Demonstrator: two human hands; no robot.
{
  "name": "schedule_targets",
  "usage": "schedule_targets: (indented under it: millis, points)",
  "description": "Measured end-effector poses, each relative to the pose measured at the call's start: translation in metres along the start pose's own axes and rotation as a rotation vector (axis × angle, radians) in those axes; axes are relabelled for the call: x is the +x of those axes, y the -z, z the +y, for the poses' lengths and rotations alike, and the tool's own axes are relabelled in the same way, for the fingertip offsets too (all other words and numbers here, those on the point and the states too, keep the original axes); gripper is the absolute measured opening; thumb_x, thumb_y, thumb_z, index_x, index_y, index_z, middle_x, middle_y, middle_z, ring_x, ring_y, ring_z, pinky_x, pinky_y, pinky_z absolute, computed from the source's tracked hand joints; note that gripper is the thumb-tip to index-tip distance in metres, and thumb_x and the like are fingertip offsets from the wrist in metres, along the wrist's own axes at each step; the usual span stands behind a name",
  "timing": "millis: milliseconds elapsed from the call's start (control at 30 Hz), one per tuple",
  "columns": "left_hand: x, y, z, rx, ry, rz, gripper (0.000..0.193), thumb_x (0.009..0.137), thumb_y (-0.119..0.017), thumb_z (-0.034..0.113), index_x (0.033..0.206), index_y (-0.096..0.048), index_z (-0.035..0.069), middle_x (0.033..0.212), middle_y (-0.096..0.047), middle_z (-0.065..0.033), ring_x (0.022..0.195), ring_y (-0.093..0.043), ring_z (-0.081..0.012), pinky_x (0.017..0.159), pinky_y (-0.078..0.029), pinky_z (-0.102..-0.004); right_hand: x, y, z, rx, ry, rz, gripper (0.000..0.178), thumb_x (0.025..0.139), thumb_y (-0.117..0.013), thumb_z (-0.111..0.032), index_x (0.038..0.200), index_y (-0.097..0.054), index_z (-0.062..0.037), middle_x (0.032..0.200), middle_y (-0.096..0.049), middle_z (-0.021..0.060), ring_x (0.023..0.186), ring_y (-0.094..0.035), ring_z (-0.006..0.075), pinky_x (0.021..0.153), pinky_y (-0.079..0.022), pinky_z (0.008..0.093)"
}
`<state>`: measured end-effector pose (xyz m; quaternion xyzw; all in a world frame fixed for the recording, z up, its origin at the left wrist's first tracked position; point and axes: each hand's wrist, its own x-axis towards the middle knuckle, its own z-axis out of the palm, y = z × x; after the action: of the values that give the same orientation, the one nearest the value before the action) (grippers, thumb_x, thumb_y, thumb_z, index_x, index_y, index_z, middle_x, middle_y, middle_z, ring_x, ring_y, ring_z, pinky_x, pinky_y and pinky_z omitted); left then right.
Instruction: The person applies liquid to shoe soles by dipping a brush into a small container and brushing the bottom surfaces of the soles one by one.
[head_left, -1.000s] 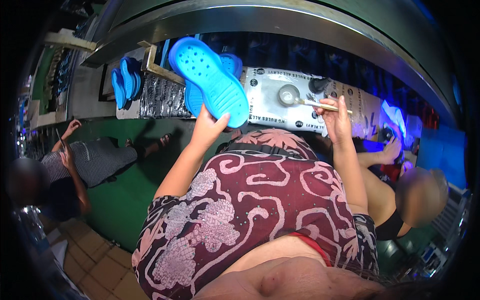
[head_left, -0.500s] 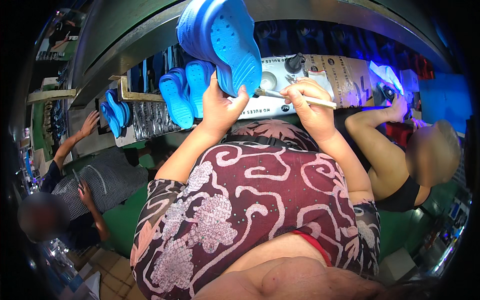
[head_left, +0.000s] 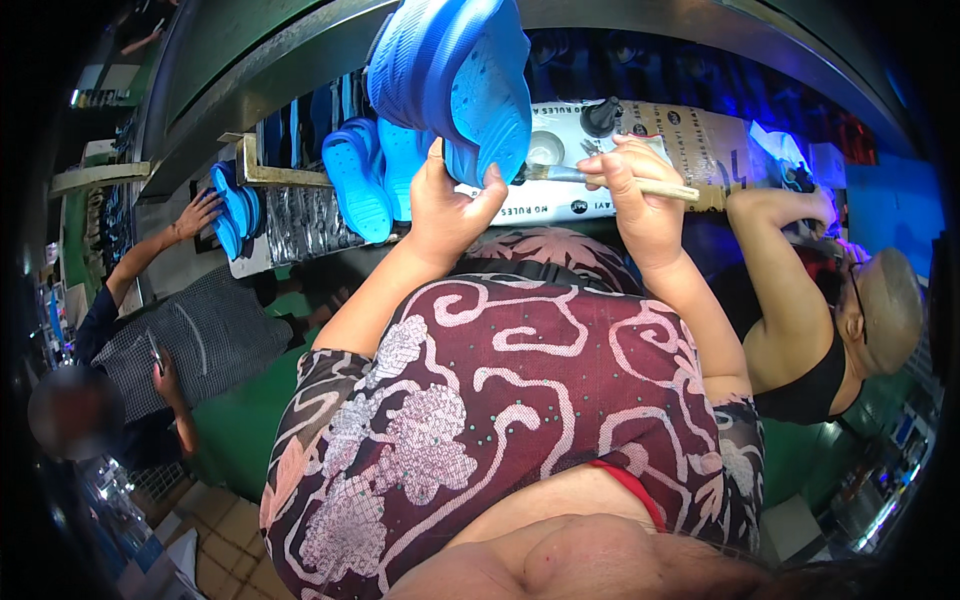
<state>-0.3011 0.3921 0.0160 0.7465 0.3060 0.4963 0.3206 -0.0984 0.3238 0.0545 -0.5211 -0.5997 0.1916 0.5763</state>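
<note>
My left hand (head_left: pixel 455 220) is closed around the near end of a thick blue foam shoe sole (head_left: pixel 492 95), thumb on its edge. The sole stands raised and tilted, its ridged side wall facing left and its dimpled footbed facing right. In my right hand (head_left: pixel 642 205), a flat paintbrush (head_left: pixel 565 173) with a pale wooden handle is pinched between thumb and fingers. Its dark bristle tip is close to the sole's lower right edge; whether they touch I cannot tell. Behind the brush sits a small round pale dish (head_left: pixel 545 148).
More blue soles (head_left: pixel 352 185) lie left of my left hand. A dark cone-shaped bottle (head_left: pixel 602 118) stands beyond the brush on the printed covering (head_left: pixel 540 205). A metal rail (head_left: pixel 290 175) juts in at left. One person (head_left: pixel 190 320) is at left, another (head_left: pixel 790 300) at right.
The sole has turned in my left hand, showing more of its side wall. My right hand and brush have shifted slightly right. The left person's hand has moved onto the blue soles there.
</note>
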Motion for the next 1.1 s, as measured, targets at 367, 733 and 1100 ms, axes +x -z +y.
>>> schedule_targets:
  millis: [367,733,1100]
  points:
    - [-0.008,0.005,-0.011,0.071,-0.18,0.067,0.061,0.069,-0.066,-0.004,0.123,-0.037,-0.004,0.087,-0.063,-0.0153,0.071,-0.065,-0.0228,0.064,-0.051,-0.03,0.005,-0.007,-0.003,-0.038,-0.006,-0.03,0.023,0.088,-0.056,-0.016,0.071,-0.066,-0.0044,0.064,-0.063,0.0054,0.061,-0.058,0.0171,0.088,-0.04,0.0368]
    - [-0.005,0.004,-0.008,0.075,-0.209,0.059,0.053,0.069,-0.066,-0.003,0.117,-0.043,-0.001,0.089,-0.061,-0.0137,0.073,-0.064,-0.0206,0.064,-0.051,-0.0291,0.004,-0.012,-0.001,-0.104,0.133,-0.07,0.024,0.088,-0.056,-0.015,0.069,-0.065,-0.0037,0.063,-0.063,0.0041,0.062,-0.059,0.0178,0.086,-0.043,0.0401]
    - [-0.009,0.003,-0.015,0.082,-0.199,0.084,0.059,0.069,-0.066,-0.002,0.121,-0.039,-0.001,0.092,-0.061,-0.0154,0.076,-0.065,-0.0239,0.068,-0.051,-0.0314,0.008,-0.019,0.006,-0.119,0.305,-0.017,0.016,0.079,-0.067,-0.016,0.066,-0.067,-0.008,0.058,-0.059,0.0027,0.054,-0.053,0.02,0.074,-0.042,0.0346]
